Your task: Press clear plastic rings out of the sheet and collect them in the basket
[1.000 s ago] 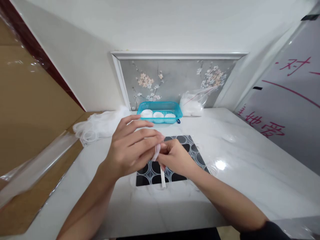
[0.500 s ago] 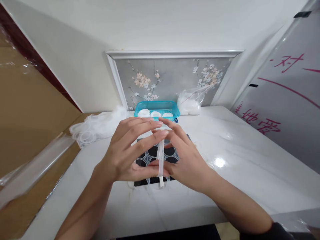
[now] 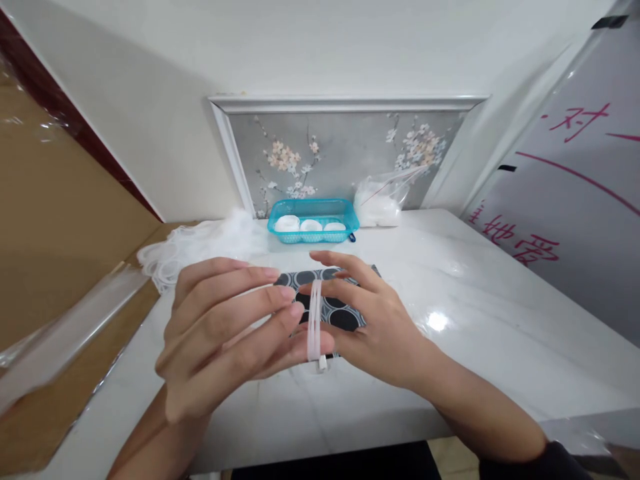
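A coil of white elastic cord [image 3: 314, 320], several strands wide, stands stretched upright between my hands. My right hand [image 3: 373, 320] has its index finger through the top of the coil and its thumb near the bottom, holding it taut; the other fingers are curved above. My left hand [image 3: 225, 333] has its fingers stretched out to the left of the coil, their tips just beside it. The left thumb reaches through the bottom of the loop. A small white end [image 3: 321, 364] sticks out below the coil. Beneath the hands lies a black patterned mat [image 3: 345, 320], partly hidden.
A blue basket [image 3: 313, 237] with white coils inside stands at the back of the white marble table [image 3: 500, 320]. Beside it is a clear bag [image 3: 379, 203] of white material. A heap of white cord [image 3: 187, 247] lies at the left. A whiteboard [image 3: 575, 187] leans at the right.
My left hand has moved left and toward me, its upper fingers coming away from the right fingertips. The coil has shifted slightly left and shows more fully.
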Demonstrator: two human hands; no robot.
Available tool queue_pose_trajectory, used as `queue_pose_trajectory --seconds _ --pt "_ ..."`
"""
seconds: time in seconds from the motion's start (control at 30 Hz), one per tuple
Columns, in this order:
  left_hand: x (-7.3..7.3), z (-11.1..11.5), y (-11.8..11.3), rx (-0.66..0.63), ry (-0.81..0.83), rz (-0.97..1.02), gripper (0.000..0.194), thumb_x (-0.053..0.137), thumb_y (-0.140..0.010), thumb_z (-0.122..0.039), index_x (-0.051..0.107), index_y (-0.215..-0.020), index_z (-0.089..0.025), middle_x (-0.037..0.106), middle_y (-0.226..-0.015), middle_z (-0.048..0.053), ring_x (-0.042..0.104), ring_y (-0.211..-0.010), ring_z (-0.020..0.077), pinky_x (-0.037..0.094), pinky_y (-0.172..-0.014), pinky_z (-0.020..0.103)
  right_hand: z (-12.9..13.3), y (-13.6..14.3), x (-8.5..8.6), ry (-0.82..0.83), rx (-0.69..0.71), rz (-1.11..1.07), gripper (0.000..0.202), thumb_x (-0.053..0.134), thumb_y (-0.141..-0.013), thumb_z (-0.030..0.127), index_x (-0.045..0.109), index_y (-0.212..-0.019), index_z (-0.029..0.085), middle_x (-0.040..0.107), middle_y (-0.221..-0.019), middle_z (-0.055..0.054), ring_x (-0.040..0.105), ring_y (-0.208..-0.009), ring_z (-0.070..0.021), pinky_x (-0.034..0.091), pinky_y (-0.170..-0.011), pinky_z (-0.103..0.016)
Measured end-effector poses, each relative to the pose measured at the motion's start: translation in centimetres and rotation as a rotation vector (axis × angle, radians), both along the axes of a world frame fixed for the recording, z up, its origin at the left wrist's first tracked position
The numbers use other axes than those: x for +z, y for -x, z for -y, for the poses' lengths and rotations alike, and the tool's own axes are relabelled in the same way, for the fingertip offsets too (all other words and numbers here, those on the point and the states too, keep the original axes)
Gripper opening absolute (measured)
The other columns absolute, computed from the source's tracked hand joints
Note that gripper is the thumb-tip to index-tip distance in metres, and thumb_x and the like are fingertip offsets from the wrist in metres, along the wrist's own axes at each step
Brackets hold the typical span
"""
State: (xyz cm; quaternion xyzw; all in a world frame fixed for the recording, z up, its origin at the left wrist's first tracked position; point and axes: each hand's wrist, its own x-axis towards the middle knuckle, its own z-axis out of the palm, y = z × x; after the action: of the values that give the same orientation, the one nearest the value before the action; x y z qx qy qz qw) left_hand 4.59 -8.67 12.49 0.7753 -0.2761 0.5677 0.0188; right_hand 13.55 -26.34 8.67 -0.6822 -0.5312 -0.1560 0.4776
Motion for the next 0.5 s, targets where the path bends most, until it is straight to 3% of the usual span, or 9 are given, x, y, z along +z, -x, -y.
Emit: queue_pose_trajectory --seconds 0.1,0.2,0.5 --pt "0.0 0.4 0.2 0.021 -0.116 0.044 0.015 0.08 -0.075 -0.023 0.066 -0.078 -0.019 0.069 -0.091 -0.002 0.067 -0.089 0.0171 0.055 -0.075 0.036 0.0 0.1 0.0 0.076 0.001 0.022 0.021 0.066 -0.086 0.036 0.068 -0.1 0.02 0.058 -0.132 -0.012 0.059 -0.119 -0.0265 0.053 -0.094 -0.045" --pt "0.0 0.5 0.0 0.033 -0.105 0.002 0.015 0.079 -0.075 -0.019 0.067 -0.084 -0.019 0.068 -0.093 -0.002 0.066 -0.09 0.0172 0.056 -0.077 0.036 0.0 0.2 0.1 0.1 0.004 0.02 0.024 0.069 -0.082 0.035 0.068 -0.1 0.019 0.059 -0.131 -0.012 0.058 -0.118 -0.0272 0.053 -0.094 -0.047" --pt "0.6 -0.2 -1.6 -0.058 -0.106 -0.011 0.012 0.077 -0.077 -0.018 0.069 -0.086 -0.015 0.069 -0.082 0.002 0.066 -0.08 0.0173 0.053 -0.068 0.034 0.9 0.2 0.5 0.148 0.139 -0.119 0.058 0.085 -0.062 0.05 0.065 -0.111 0.024 0.052 -0.139 -0.009 0.048 -0.131 -0.0278 0.047 -0.105 -0.043"
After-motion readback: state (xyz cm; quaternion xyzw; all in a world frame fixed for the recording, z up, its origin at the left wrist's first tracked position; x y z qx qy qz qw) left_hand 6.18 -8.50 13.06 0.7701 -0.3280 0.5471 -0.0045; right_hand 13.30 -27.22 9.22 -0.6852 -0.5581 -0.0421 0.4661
